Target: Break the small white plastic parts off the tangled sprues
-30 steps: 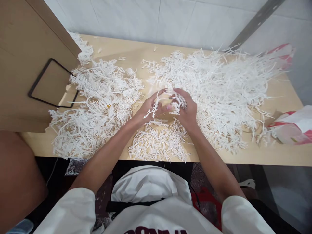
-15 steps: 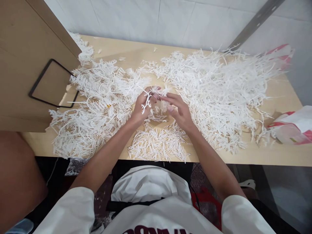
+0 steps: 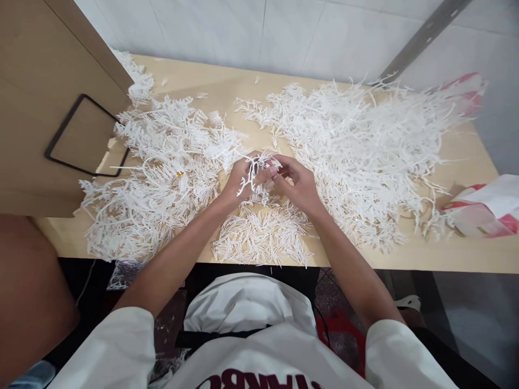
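Observation:
A white branched piece (image 3: 253, 172), thin and twig-like with forked ends, is in my left hand (image 3: 237, 181), which is closed around it. My right hand (image 3: 299, 182) meets it from the other side, thumb and fingers pinched at the piece's right end. Just what the right fingertips grip is partly hidden. Below both hands, near the table's front edge, lies a heap of short thin white sticks (image 3: 263, 237). To the left spreads a pile of similar white branched pieces (image 3: 162, 189), and a larger tangled pile (image 3: 365, 146) covers the right side.
A cardboard box (image 3: 36, 108) with a black rectangular wire frame (image 3: 60, 127) against it stands at the left. Red-and-white plastic bags (image 3: 486, 213) sit at the right end of the wooden table (image 3: 446, 259). A tiled wall (image 3: 284, 38) closes off the back.
My right hand has closed in toward the left, its fingers now bent against the piece where they were more extended before. The branched piece has shifted slightly to the right and turned.

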A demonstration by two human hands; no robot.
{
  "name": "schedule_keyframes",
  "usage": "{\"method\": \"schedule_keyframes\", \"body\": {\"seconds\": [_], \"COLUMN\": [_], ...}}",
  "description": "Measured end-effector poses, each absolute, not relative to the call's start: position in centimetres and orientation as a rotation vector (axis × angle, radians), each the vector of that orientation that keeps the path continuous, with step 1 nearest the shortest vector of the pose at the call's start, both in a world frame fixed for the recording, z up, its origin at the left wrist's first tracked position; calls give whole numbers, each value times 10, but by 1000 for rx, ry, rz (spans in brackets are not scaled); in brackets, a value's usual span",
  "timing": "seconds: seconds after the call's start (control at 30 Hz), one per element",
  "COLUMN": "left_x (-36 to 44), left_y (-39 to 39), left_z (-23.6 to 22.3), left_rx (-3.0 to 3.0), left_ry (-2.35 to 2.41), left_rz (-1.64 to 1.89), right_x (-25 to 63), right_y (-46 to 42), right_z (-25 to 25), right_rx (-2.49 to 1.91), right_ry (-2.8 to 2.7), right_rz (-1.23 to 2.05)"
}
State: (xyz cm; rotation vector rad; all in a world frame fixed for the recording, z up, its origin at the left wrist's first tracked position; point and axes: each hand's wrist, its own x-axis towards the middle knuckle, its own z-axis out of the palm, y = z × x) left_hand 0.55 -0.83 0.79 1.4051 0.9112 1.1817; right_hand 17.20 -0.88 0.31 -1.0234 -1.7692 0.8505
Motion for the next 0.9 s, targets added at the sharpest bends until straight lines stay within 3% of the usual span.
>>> {"method": "schedule_keyframes", "body": {"seconds": [0.33,0.53,0.9], "left_x": [4,3,6], "left_y": [-8,-7,-9], "left_z": [12,7,11], "left_rx": [1741,1851,1732], "left_ry": [1028,1026,1112], "left_rz": [1087,1103,1143], "right_x": [174,175,175], "right_y": [-8,-8,-10], "right_z": [6,8,10], "right_rx": [-1119,-1248,-1183], "right_ry": [-1802,-1788,-1944], "right_rz": [522,712,606]}}
